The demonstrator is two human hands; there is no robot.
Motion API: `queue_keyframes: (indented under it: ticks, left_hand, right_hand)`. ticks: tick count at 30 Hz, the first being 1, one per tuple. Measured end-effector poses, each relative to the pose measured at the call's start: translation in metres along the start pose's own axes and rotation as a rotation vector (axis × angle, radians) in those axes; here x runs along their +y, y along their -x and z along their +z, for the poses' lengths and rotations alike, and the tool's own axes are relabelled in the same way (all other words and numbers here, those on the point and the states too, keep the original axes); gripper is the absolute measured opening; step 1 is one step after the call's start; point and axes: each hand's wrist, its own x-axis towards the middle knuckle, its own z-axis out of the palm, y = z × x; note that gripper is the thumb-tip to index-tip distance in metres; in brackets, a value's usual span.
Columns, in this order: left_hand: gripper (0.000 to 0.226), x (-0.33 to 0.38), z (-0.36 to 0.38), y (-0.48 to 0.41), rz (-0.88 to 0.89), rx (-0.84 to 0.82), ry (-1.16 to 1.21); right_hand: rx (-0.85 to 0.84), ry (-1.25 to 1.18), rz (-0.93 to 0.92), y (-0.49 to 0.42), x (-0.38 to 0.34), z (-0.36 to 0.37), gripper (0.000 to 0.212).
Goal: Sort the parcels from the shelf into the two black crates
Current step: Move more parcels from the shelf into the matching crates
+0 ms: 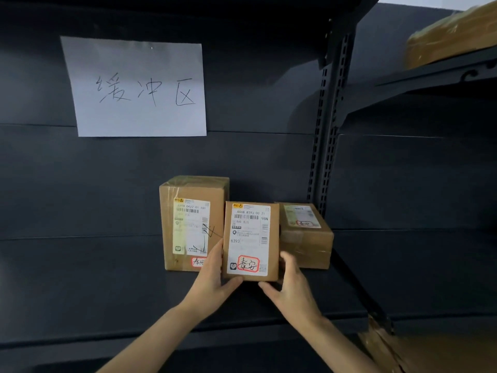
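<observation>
A small brown cardboard parcel (250, 242) with a white shipping label and a red-framed handwritten tag stands upright at the middle of the dark shelf (107, 292). My left hand (212, 275) grips its left side and bottom corner. My right hand (291, 286) grips its right side and bottom. Behind it on the left stands a taller brown parcel (188, 224), also labelled. A flatter brown parcel (306, 235) lies behind on the right. No black crate is in view.
A white paper sign (137, 87) with handwriting hangs on the shelf's back panel. A slotted metal upright (328, 125) divides this bay from the right one. A wrapped brown package (451, 36) sits on the upper right shelf; another brown box (419, 351) shows at bottom right.
</observation>
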Motion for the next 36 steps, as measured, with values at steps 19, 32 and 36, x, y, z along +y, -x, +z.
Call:
queue_keyframes:
  ticks: [19, 32, 36]
  left_hand:
    - [0.066, -0.031, -0.010, -0.023, -0.164, 0.073, -0.169]
    - [0.092, -0.076, -0.096, -0.020, -0.361, 0.439, -0.071]
    - [0.113, -0.092, -0.108, -0.034, -0.432, 0.213, 0.016]
  right_hand:
    - [-0.042, 0.006, 0.114, -0.049, 0.002, 0.036, 0.074]
    - [-0.020, -0.056, 0.141, -0.069, 0.002, 0.050, 0.074]
    - [-0.018, -0.075, 0.186, -0.080, -0.001, 0.056, 0.074]
